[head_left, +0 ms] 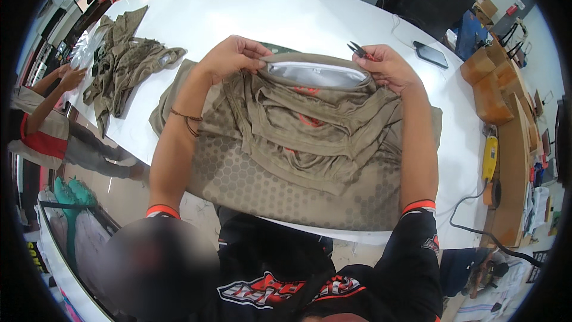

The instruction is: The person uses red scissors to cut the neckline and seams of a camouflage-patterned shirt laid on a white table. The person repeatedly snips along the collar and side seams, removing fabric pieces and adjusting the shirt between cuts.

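Several olive-brown shirts with a hexagon pattern (286, 194) lie stacked on the white table in front of me, their necklines bunched in folds. The topmost shirt's collar (325, 59) is stretched wide, showing a white lining inside. At the collar's left end, my left hand (233, 56) pinches the edge between thumb and fingers. My right hand (390, 68) is closed at the other end, fingers on the collar. It also holds small thread snips (357, 50), whose dark blades point up and to the left.
More olive garments (122, 62) lie crumpled at the far left, beside a person (50, 125) handling clear plastic. A phone (430, 55) rests at the right. Along the right edge stand brown cardboard boxes (485, 83), a yellow tool (490, 158) and a black cable (456, 217).
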Demonstrator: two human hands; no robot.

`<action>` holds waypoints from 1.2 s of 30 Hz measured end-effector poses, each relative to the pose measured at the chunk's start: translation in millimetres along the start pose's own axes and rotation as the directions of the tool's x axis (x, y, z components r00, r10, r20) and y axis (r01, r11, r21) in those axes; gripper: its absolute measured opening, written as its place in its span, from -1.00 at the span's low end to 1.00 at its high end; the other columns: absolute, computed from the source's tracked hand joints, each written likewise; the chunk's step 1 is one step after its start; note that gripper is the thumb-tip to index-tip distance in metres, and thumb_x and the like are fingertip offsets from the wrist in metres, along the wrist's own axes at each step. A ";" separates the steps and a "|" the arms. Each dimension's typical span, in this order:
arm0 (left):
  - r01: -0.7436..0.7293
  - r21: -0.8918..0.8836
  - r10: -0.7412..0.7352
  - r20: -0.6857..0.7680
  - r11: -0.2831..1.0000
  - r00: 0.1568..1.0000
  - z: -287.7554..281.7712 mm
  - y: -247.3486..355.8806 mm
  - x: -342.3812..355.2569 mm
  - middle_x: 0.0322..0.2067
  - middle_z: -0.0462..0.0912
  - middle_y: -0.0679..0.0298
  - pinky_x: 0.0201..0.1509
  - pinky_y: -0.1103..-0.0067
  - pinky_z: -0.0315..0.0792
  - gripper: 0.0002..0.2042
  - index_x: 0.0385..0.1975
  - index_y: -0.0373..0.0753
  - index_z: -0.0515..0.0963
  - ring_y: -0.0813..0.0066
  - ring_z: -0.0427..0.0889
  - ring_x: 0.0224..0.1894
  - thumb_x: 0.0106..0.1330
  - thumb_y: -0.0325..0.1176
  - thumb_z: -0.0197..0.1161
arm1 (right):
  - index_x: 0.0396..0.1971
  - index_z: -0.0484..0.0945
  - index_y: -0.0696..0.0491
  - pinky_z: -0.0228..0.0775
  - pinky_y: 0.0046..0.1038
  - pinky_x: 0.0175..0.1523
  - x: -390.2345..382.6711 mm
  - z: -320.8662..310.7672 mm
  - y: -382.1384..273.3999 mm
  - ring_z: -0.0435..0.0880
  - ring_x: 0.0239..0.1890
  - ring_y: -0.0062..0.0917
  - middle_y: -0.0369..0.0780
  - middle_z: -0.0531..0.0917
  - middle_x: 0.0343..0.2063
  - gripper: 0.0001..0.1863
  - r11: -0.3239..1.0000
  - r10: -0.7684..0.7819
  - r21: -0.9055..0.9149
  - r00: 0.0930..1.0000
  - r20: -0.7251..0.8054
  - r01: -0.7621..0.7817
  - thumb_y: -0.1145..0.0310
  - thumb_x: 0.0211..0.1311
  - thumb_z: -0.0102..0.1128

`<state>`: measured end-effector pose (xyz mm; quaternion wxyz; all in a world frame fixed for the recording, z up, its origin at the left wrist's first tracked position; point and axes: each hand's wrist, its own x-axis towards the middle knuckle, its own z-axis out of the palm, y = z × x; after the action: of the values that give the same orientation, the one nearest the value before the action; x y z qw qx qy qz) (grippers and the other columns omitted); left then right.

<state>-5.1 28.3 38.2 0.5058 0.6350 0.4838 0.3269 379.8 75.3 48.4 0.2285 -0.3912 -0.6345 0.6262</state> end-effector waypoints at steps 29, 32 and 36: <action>-0.485 0.667 0.569 0.110 0.566 0.815 96.2 -20.9 76.9 -0.23 0.70 0.05 -0.12 0.37 0.57 -0.73 -0.11 -0.31 0.69 0.15 0.73 -0.25 0.24 -0.33 0.38 | -0.28 0.69 0.13 0.23 -0.60 -0.28 49.5 32.3 49.7 0.36 -0.42 -0.75 -0.41 0.56 -0.49 -0.73 0.982 -0.161 -0.158 0.881 -0.444 0.099 0.19 0.35 0.34; -0.454 0.717 0.539 0.129 0.529 0.832 109.6 -30.0 91.0 -0.27 0.72 0.12 -0.08 0.32 0.57 -0.76 -0.17 -0.21 0.74 0.12 0.71 -0.23 0.19 -0.31 0.42 | -0.32 0.69 0.14 0.25 -0.59 -0.25 43.9 35.4 47.8 0.37 -0.39 -0.73 -0.41 0.55 -0.49 -0.64 0.965 -0.215 -0.220 0.905 -0.366 0.140 0.10 0.41 0.27; -0.381 0.545 0.439 0.026 0.747 0.898 102.9 -36.0 93.9 -0.35 0.74 0.16 -0.13 0.32 0.57 -0.84 -0.28 -0.20 0.77 0.15 0.72 -0.26 0.16 -0.36 0.45 | -0.34 0.67 0.13 0.15 -0.61 -0.38 37.7 30.3 39.5 0.27 -0.53 -0.78 -0.46 0.46 -0.58 -0.60 0.992 -0.121 -0.074 0.952 -0.283 0.104 0.05 0.45 0.21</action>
<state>107.7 84.2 -31.6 0.1973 0.8233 0.4298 0.3139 342.3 82.6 -1.0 0.3417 -0.4474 -0.6339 0.5302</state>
